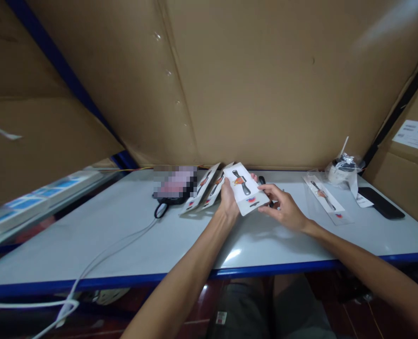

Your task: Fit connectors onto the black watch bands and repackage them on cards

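A white packaging card [243,181] with a hang slot and a printed black-handled tool is held up, tilted, over the table. My left hand [229,195] is closed around its left side, with the fingers passing behind it. At the lower right edge, my right hand [283,207] pinches the card between thumb and fingers. Part of a black object [261,180] shows behind the card near the right fingers; the rest of it is hidden. Just left of my left hand, two similar packaging cards [201,188] lean at a slant on the table.
Another carded pack [324,195] in clear plastic lies to the right, near a plastic-wrapped cup [341,169] and a black phone-like slab [381,203]. At left are a blurred dark device [175,200], a white cable [113,245] and a blue-and-white box [43,197]. Cardboard walls [251,84] surround the table [124,245].
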A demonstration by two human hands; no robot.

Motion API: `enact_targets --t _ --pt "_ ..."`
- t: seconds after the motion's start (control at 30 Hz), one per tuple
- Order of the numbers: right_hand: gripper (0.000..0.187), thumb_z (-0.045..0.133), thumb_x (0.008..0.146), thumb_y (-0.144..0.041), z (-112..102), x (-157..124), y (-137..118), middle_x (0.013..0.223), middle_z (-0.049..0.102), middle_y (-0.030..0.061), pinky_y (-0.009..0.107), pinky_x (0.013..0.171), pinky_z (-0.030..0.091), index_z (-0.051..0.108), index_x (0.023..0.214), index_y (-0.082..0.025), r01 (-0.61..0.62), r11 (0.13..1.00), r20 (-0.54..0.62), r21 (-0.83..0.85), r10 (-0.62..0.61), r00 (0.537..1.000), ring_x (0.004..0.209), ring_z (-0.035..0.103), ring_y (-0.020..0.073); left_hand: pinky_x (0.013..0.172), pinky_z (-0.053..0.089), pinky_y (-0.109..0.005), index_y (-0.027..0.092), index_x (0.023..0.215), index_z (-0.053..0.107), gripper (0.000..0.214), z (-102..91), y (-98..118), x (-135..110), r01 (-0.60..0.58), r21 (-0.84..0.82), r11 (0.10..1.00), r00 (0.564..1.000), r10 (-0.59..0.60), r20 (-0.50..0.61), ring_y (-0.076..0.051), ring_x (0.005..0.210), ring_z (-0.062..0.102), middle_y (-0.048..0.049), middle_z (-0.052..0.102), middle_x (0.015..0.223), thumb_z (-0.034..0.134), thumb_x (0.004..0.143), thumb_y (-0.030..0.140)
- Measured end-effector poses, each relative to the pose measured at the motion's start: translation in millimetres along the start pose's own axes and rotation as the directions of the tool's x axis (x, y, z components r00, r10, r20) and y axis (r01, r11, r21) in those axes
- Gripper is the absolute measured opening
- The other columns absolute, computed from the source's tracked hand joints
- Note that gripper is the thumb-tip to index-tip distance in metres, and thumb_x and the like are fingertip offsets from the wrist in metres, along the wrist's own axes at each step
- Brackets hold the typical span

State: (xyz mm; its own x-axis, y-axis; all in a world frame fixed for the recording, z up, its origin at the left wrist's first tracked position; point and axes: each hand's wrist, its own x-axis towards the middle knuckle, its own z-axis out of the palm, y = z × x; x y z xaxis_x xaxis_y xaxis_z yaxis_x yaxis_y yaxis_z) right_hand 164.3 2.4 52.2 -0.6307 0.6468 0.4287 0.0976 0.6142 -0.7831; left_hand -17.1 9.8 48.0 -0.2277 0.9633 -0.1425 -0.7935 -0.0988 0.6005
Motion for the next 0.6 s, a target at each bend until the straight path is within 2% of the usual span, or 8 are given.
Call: enact_targets --t 0.07,0.13,0.23,0.3,0.4,0.47,0.53,0.6 --pt "0.043 0.070 0.082 -0.028 2.8 -1.2 -1.2 0.111 0.070 0.0064 0.026 0.063 0.050 0.058 0.123 -0.023 -0.013 1.000 -0.051 -0.010 0.013 0.999 0.085 0.065 0.0176 0.077 0.060 -0.040 0.013 0.087 0.068 0.058 1.5 -0.7 -0.7 0.009 -0.025 1.000 1.000 -0.009 -0.014 -0.025 0.078 0.070 -0.0122 0.071 0.079 0.029 0.102 0.052" --pt "0.038 0.067 0.083 -0.025 5.7 -3.3 -1.4 0.112 0.068 0.0071 0.029 0.070 0.053 0.060 0.121 -0.023 -0.003 0.997 -0.134 -0.077 -0.008 0.991 0.092 0.064 0.0202 0.079 0.060 -0.042 0.013 0.088 0.068 0.060 3.2 -1.2 -1.0 0.017 -0.042 0.999 0.999 -0.019 -0.039 -0.027 0.082 0.071 -0.0134 0.071 0.079 0.028 0.101 0.055" --pt "0.031 0.063 0.088 -0.024 6.2 -6.5 0.7 0.115 0.065 0.0092 0.041 0.090 0.052 0.065 0.119 -0.024 0.111 0.938 -0.212 -0.328 -0.188 0.959 0.106 0.061 0.0251 0.081 0.060 -0.043 0.012 0.091 0.068 0.061 5.2 -1.1 -0.6 0.030 -0.069 0.997 0.998 -0.033 -0.054 -0.030 0.088 0.071 -0.0152 0.072 0.081 0.028 0.101 0.058" --pt "0.024 0.060 0.093 -0.022 4.5 -7.9 2.6 0.117 0.064 0.0106 0.045 0.096 0.049 0.069 0.115 -0.025 0.225 0.823 -0.164 -0.522 -0.356 0.920 0.110 0.058 0.0271 0.082 0.060 -0.044 0.013 0.094 0.068 0.061 6.2 -1.7 -0.6 0.021 -0.083 0.996 0.999 -0.024 -0.041 -0.031 0.092 0.071 -0.0160 0.073 0.085 0.028 0.101 0.058" --pt "0.022 0.053 0.097 -0.014 3.8 -8.2 5.0 0.111 0.067 0.0105 0.044 0.093 0.048 0.072 0.103 -0.024 0.368 0.612 -0.013 -0.700 -0.526 0.850 0.110 0.057 0.0265 0.080 0.060 -0.047 0.016 0.095 0.068 0.063 7.6 -6.2 -0.9 0.026 -0.061 0.998 1.000 -0.027 -0.012 -0.034 0.095 0.071 -0.0165 0.075 0.090 0.026 0.100 0.062" --pt "0.025 0.050 0.098 -0.010 6.1 -7.1 6.7 0.103 0.069 0.0095 0.040 0.089 0.047 0.072 0.099 -0.022 0.409 0.504 0.062 -0.760 -0.571 0.818 0.104 0.058 0.0243 0.078 0.061 -0.049 0.016 0.097 0.069 0.069 7.5 -11.2 0.2 0.073 -0.011 0.997 0.997 -0.072 0.022 -0.035 0.096 0.071 -0.0184 0.074 0.093 0.022 0.098 0.066" --pt "0.025 0.048 0.099 -0.008 9.3 -5.2 8.6 0.098 0.069 0.0089 0.037 0.085 0.046 0.070 0.097 -0.020 0.412 0.417 0.110 -0.810 -0.582 0.805 0.097 0.058 0.0229 0.077 0.061 -0.049 0.015 0.101 0.069 0.071 6.6 -16.0 3.0 0.103 0.045 0.994 0.994 -0.105 0.039 -0.035 0.096 0.071 -0.0189 0.074 0.093 0.018 0.099 0.064" --pt "0.023 0.048 0.099 -0.008 11.7 -2.9 10.5 0.097 0.070 0.0094 0.037 0.083 0.045 0.069 0.095 -0.018 0.404 0.338 0.149 -0.850 -0.582 0.800 0.095 0.058 0.0235 0.076 0.061 -0.047 0.015 0.101 0.069 0.069 5.5 -19.2 6.9 0.073 0.155 0.985 0.996 -0.079 0.037 -0.034 0.097 0.070 -0.0184 0.073 0.095 0.017 0.101 0.060"
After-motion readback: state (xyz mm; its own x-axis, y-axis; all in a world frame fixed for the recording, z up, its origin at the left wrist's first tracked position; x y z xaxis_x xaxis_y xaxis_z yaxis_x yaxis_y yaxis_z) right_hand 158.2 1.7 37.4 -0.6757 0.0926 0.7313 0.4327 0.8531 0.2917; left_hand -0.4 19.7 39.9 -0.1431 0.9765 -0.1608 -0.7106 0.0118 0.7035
